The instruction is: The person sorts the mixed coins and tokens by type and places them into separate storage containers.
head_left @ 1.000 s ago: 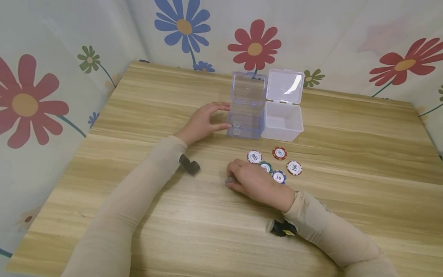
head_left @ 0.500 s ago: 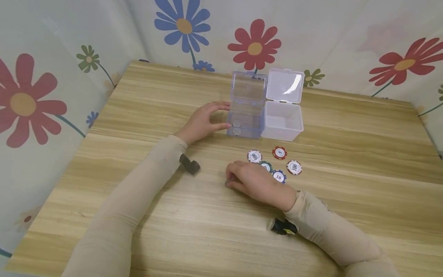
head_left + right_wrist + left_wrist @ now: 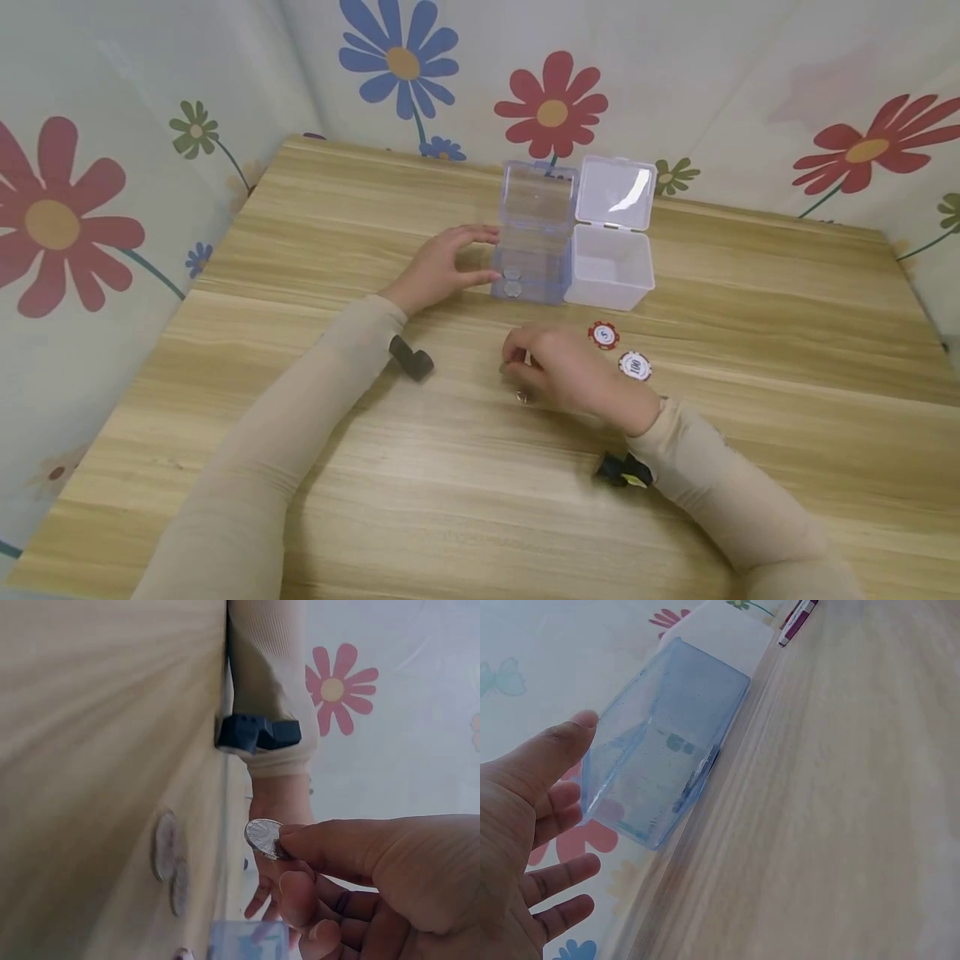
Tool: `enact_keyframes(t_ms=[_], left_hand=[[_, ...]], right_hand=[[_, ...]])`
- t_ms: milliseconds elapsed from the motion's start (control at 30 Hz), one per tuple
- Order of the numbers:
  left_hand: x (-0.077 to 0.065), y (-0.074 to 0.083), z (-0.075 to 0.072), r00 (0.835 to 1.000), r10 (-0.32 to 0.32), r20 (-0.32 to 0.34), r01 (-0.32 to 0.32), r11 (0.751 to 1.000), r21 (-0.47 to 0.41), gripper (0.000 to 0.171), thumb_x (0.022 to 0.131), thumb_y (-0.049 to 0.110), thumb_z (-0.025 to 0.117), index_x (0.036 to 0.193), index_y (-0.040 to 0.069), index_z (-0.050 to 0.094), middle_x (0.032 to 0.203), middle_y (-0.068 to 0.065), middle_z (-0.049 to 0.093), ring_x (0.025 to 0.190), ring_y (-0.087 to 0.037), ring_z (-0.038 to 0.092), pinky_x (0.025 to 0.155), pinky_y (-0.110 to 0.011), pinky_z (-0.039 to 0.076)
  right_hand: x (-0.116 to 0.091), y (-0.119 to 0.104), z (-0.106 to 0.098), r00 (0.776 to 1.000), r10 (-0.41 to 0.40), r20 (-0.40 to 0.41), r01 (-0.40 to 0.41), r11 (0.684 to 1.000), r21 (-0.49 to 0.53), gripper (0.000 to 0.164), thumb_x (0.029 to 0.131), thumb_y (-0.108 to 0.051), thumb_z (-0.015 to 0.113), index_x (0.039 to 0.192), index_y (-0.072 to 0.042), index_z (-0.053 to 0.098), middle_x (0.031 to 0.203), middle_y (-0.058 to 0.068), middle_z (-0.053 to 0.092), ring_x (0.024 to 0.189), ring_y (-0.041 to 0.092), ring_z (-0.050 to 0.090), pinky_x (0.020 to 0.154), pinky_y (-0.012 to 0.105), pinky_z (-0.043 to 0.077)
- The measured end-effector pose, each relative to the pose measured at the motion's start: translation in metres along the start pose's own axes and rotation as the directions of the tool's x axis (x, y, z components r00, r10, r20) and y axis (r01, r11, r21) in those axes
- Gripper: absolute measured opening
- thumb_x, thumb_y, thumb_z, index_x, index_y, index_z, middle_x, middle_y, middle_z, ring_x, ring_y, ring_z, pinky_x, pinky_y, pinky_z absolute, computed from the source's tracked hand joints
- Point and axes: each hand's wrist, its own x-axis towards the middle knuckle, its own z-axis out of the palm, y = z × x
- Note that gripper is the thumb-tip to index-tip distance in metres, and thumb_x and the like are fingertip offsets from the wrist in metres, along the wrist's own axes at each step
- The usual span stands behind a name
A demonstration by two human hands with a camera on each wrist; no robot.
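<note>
My right hand (image 3: 562, 362) pinches a silver coin (image 3: 264, 836) between thumb and fingers, raised off the table. Two coins (image 3: 165, 844) lie on the wood beside it in the right wrist view; in the head view a coin (image 3: 522, 397) shows just below the hand. My left hand (image 3: 438, 268) rests its thumb and fingertips at the left side of a clear blue box (image 3: 543, 292), its fingers spread. The box's lid stands open. Two round silver shapes (image 3: 512, 288) show inside; whether one is a reflection I cannot tell.
A clear whitish box (image 3: 611, 292), lid up, stands against the blue box's right side. A red 5 poker chip (image 3: 604, 335) and a 100 chip (image 3: 636, 366) lie in front of it. My right hand hides the table behind it. A flowered curtain (image 3: 442, 108) borders the table.
My right hand has lifted and moved slightly right and away from me with a coin, now covering several chips. A coin has come into view below it. The left hand has stayed at the box.
</note>
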Motion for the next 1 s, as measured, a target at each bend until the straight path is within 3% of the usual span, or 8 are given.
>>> enact_keyframes(t_ms=[133,467,1000], left_hand=[[0.0,0.0,0.0,1.0,-0.011,0.006,0.011,1.0,-0.012,0.056,0.076,0.04,0.068,0.123,0.014,0.053,0.139,0.006,0.044,0.132,-0.015,0.035,0.113,-0.033,0.024],[0.0,-0.001,0.0,1.0,-0.009,0.003,0.009,1.0,-0.005,0.055,0.076,0.039,0.068,0.123,0.014,0.053,0.139,0.004,0.044,0.131,-0.016,0.036,0.112,-0.034,0.024],[0.001,-0.003,0.002,1.0,-0.017,-0.004,0.016,1.0,-0.012,0.055,0.075,0.039,0.069,0.122,0.016,0.053,0.139,0.005,0.044,0.131,-0.015,0.035,0.112,-0.035,0.025]], right_hand=[[0.006,0.005,-0.012,1.0,0.003,-0.017,-0.003,1.0,-0.003,0.003,0.084,-0.018,0.062,0.082,-0.015,0.061,0.074,-0.006,0.063,0.064,0.006,0.054,0.056,0.02,0.043],[0.02,0.016,-0.03,0.998,0.031,-0.063,-0.034,0.998,-0.046,0.005,0.084,-0.016,0.062,0.083,-0.012,0.063,0.073,-0.001,0.065,0.066,0.011,0.059,0.06,0.024,0.049],[0.043,0.035,-0.049,0.977,0.178,-0.121,-0.183,0.982,-0.035,0.009,0.086,-0.018,0.059,0.086,-0.009,0.061,0.079,0.005,0.066,0.071,0.016,0.059,0.065,0.03,0.049]])
